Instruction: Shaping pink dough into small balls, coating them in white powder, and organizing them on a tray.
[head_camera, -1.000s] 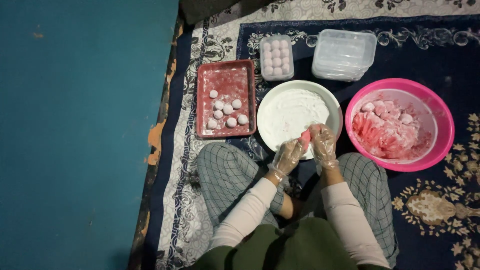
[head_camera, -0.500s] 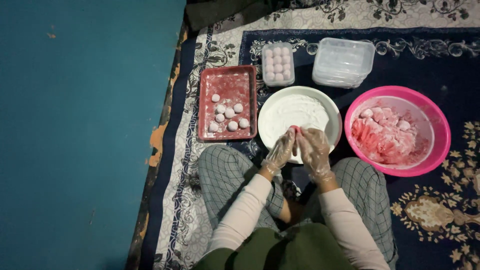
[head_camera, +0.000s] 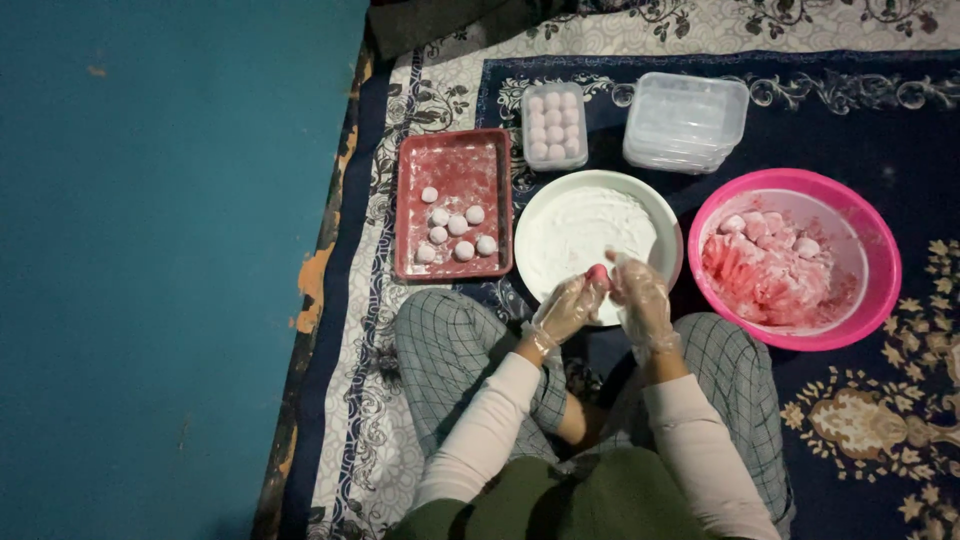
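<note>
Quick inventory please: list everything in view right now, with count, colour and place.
tray: one, red, left of plate, floured
balls: seven, white, on tray
plate: one, white, centre, holds flour
basin: one, pink, right, holds pink dough
filled box: one, clear, behind plate, holds pale balls
empty boxes: a stack, clear, behind basin
rug: one, dark blue patterned, under all
floor: teal, left
dough piece: one, pink, between hands
left hand: clear glove, over plate edge
right hand: clear glove, over plate edge

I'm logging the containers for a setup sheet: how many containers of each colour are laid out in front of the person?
Red tray: 1
White bowl: 1
Pink basin: 1
Clear box with balls: 1
Clear box stack: 1 (boxes inside uncountable)
Total: 5
</note>
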